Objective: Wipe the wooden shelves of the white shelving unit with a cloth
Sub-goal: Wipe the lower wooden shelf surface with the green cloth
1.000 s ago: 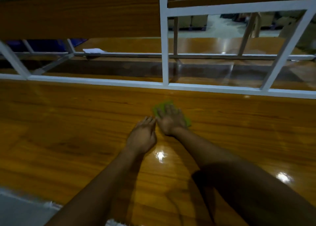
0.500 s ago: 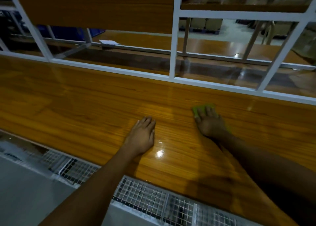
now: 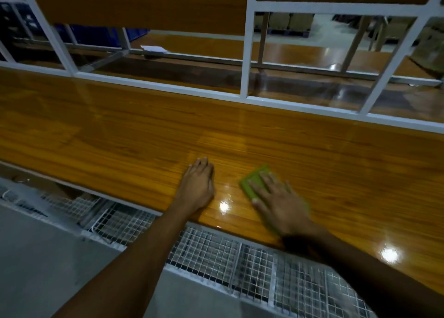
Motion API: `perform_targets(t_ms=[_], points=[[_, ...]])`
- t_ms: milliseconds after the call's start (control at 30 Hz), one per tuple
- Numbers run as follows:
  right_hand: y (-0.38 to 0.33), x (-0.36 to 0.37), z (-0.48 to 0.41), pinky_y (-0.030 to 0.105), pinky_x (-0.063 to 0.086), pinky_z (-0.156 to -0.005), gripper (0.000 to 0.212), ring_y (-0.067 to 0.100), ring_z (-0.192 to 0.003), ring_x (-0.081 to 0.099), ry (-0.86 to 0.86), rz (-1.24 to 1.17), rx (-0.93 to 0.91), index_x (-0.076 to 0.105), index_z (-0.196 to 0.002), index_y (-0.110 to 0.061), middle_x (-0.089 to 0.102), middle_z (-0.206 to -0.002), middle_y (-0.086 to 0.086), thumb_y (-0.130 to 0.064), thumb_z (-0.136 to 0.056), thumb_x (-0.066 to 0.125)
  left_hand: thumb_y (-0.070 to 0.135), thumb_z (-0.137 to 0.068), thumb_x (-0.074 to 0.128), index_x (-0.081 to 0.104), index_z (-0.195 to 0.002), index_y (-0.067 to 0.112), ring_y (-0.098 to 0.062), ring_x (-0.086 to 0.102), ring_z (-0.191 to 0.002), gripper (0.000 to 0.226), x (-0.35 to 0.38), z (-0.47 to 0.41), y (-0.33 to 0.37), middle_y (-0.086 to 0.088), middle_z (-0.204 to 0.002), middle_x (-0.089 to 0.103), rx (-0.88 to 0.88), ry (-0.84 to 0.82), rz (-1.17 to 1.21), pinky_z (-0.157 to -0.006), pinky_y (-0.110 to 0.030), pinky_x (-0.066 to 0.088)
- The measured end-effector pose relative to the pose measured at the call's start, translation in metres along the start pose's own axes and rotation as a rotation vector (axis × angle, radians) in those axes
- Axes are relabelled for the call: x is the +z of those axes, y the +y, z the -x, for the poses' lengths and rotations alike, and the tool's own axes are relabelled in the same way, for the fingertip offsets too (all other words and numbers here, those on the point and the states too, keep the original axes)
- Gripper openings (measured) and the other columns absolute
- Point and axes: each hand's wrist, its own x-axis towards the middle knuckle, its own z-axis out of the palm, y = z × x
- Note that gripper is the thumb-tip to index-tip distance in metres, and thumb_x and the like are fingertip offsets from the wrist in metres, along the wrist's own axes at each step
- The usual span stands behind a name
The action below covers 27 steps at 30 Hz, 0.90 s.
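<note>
A glossy wooden shelf (image 3: 120, 135) of the white-framed shelving unit (image 3: 246, 53) stretches across the view. My right hand (image 3: 280, 202) lies flat on a green cloth (image 3: 252, 180), pressing it onto the shelf near its front edge; most of the cloth is hidden under the palm. My left hand (image 3: 198, 185) rests flat on the wood just left of the cloth, fingers together, holding nothing. Both forearms reach in from below.
White wire-mesh baskets (image 3: 240, 257) sit below the shelf's front edge. A second wooden shelf (image 3: 204, 46) lies behind the white rails, with a white paper (image 3: 153, 48) on it. Blue crates (image 3: 96, 34) stand at the far left, and a wooden board hangs above.
My right hand has slid the cloth back toward the front edge and closer to my left hand. The left hand has stayed planted. The view has tilted down, showing more of the mesh baskets.
</note>
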Motion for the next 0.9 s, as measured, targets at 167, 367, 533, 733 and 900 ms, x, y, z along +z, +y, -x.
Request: perform_targets(t_ms=[167, 367, 533, 733, 900], points=[[0.012, -0.003, -0.036, 0.056, 0.005, -0.123, 0.071, 0.029, -0.155, -0.003, 0.07, -0.029, 0.333, 0.009, -0.16, -0.034, 0.0, -0.169, 0.009, -0.066, -0.097, 0.003, 0.015, -0.097, 0.042, 0.034, -0.149, 0.016, -0.021, 0.015, -0.148, 0.052, -0.002, 0.024, 0.0, -0.004, -0.16, 0.024, 0.008, 0.031, 0.013, -0.122, -0.041, 0.008], [-0.107, 0.014, -0.079, 0.056, -0.002, -0.122, 0.061, 0.032, -0.155, -0.005, 0.07, -0.023, 0.258, 0.006, -0.16, -0.031, 0.001, -0.168, 0.013, -0.053, -0.105, 0.015, -0.006, -0.084, 0.053, 0.058, -0.124, 0.011, -0.029, 0.051, -0.121, 0.044, -0.01, 0.035, -0.002, -0.009, -0.129, 0.059, -0.175, 0.229, 0.277, -0.104, -0.043, 0.041], [-0.144, 0.029, -0.007, 0.051, -0.007, -0.123, 0.058, 0.027, -0.154, -0.011, 0.083, -0.002, 0.026, 0.007, -0.16, -0.034, -0.004, -0.168, 0.007, -0.054, -0.106, 0.011, -0.011, -0.088, 0.05, 0.06, -0.128, 0.009, -0.016, 0.058, -0.099, 0.046, -0.018, 0.038, -0.007, -0.009, -0.122, 0.066, -0.325, 0.272, 0.585, -0.082, -0.03, 0.049], [-0.05, 0.019, 0.058, 0.051, -0.007, -0.122, 0.066, 0.024, -0.153, -0.011, 0.082, -0.028, 0.291, -0.008, -0.153, -0.044, -0.012, -0.165, 0.002, -0.068, -0.091, -0.013, 0.016, -0.099, 0.045, 0.052, -0.136, 0.01, -0.026, 0.03, -0.143, 0.038, -0.005, 0.061, 0.001, -0.012, -0.152, 0.038, 0.114, 0.089, 0.144, -0.117, -0.038, 0.023], [-0.068, 0.016, 0.006, 0.055, -0.005, -0.122, 0.062, 0.029, -0.154, -0.01, 0.073, -0.032, 0.451, -0.001, -0.159, -0.036, -0.007, -0.168, 0.01, -0.059, -0.103, 0.007, 0.032, -0.097, 0.024, 0.04, -0.145, 0.009, -0.023, 0.024, -0.146, 0.056, -0.001, 0.065, -0.012, -0.009, -0.156, 0.033, 0.246, 0.005, 0.018, -0.12, -0.036, 0.01]])
